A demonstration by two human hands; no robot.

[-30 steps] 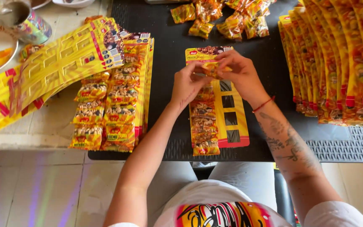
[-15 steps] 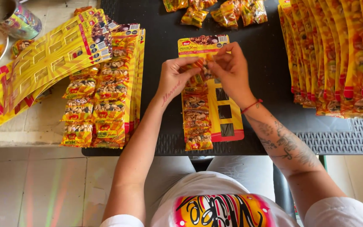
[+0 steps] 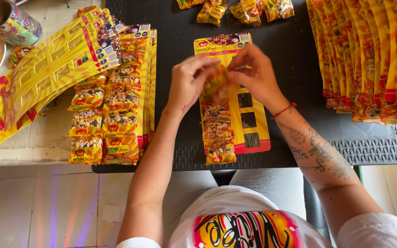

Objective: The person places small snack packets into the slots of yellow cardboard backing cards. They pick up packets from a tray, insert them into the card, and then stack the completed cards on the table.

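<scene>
A yellow display card with a red border lies on the black table in front of me. Its left column carries several small peanut packets; its right column shows dark open slots. My left hand and my right hand meet over the card's upper left part. Both pinch one small orange peanut packet between the fingertips, just above the filled column.
A stack of filled cards lies at the left table edge, beside empty yellow cards on a pale surface. Loose packets sit at the far edge. Overlapping packet strips cover the right. A tin can stands at top left.
Both hands have slid slightly down the card with the packet between them. The view has shifted a little to the right.
</scene>
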